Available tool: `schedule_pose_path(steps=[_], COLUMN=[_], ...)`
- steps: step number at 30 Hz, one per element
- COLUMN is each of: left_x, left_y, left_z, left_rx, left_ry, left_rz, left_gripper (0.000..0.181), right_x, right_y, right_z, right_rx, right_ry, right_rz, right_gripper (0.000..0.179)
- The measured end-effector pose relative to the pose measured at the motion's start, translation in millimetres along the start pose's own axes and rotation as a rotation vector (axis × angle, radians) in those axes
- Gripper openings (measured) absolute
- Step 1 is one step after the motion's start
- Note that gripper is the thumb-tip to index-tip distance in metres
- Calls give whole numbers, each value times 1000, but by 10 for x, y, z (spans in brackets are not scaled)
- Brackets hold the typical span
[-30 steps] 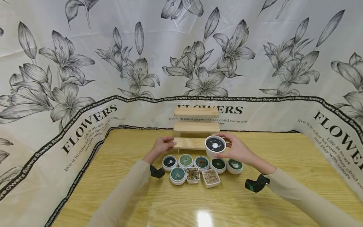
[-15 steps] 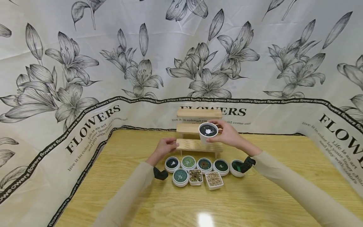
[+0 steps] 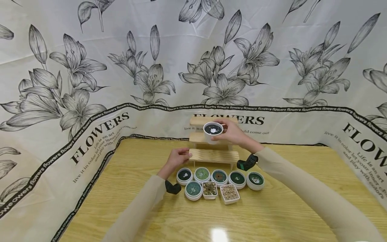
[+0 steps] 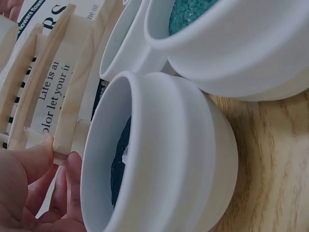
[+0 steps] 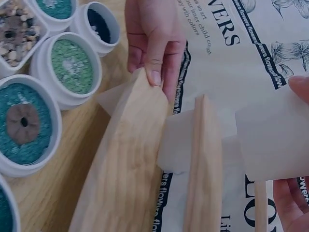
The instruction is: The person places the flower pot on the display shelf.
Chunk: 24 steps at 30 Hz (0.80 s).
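A three-step wooden stand [image 3: 214,155] stands at the back of the table. My left hand [image 3: 177,158] pinches the left end of its lowest step, thumb on top and fingers beneath, as the left wrist view shows up close. In my right hand [image 3: 232,131] is a round white pot [image 3: 208,137] with dark filling and a white patch on top. I hold it upright by its right side, and it overlaps the middle and top steps in the head view. In the right wrist view the pot's side [image 5: 270,140] appears beyond the step edges.
In front of the stand sit several round white pots with green, teal or dark filling, such as the light green pot [image 3: 202,174]. Two square pots of pebbles [image 3: 229,193] stand nearer me. A flower-printed cloth [image 3: 151,124] hangs behind the table.
My right hand has carried the dark-filled pot up, back and to the left, from above the front pots to the upper steps. My left hand has stayed on the lowest step.
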State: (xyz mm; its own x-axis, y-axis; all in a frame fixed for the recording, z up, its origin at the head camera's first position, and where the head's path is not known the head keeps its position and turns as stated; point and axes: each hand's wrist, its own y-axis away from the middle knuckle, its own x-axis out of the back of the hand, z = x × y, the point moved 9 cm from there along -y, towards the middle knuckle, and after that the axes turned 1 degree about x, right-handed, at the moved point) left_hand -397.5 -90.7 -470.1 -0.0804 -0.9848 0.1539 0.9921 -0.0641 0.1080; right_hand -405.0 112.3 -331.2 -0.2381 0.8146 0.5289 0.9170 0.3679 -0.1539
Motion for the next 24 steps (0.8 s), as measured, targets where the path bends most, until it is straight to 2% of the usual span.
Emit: schedule_pose_path(steps=[4, 7, 11, 13, 24], left_x=[-4, -9, -12, -14, -2], left_y=[11, 62, 54, 6, -11], left_z=[9, 77, 64, 3, -16], left_rx=[-22, -24, -12, -11, 23], left_ry=[2, 7, 1, -2, -4], left_rz=[-6, -22, -23, -14, -23], left_gripper=[38, 37, 38, 38, 39], right_x=[-27, -31, -38, -40, -27], right_y=[-104, -179, -284, -341, -600], right_z=[-50, -102, -165, -181, -188], right_rx=[-21, -19, 4, 8, -19], right_ry=[-19, -41, -59, -60, -45], right_rz=[-6, -4, 3, 9, 53], right_gripper=[76, 77, 77, 77, 77])
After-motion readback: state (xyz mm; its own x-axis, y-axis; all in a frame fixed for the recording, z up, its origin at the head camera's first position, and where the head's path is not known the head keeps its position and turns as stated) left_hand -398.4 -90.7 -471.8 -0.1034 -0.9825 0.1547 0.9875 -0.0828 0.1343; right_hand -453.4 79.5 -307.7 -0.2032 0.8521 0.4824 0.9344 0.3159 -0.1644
